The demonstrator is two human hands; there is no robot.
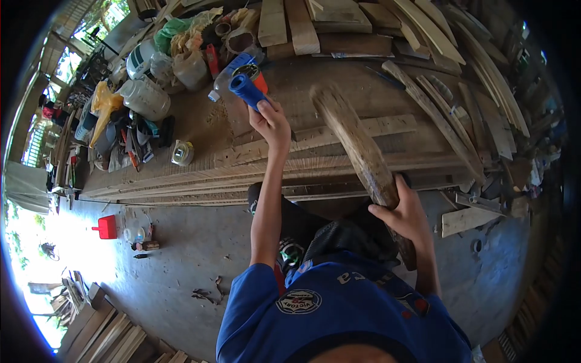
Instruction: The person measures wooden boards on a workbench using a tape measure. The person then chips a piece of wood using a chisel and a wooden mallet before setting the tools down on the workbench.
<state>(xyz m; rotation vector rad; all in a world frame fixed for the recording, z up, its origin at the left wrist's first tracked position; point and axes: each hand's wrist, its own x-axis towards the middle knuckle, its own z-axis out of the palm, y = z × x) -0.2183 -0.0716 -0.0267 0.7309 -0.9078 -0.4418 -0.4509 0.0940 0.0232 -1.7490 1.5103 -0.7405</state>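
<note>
My left hand (271, 126) is closed around the lower end of a short blue plastic pipe piece (247, 91). The pipe's round open end points up and to the left, above the workbench (284, 78). In my right hand (407, 213) I grip a thick, rough wooden stick (357, 145) near its lower part. It slants up and left over the bench, its far end close to the pipe but apart from it. Behind the pipe are a clear plastic bottle (219, 89) and an orange container (261, 83), partly hidden.
Jars, bags and tools crowd the bench's left side, with a white jar (145, 98) and a tape measure (181, 152) among them. Boards (302, 30) line the back, and sticks (433, 115) lie at right. A red dustpan (105, 227) is on the floor.
</note>
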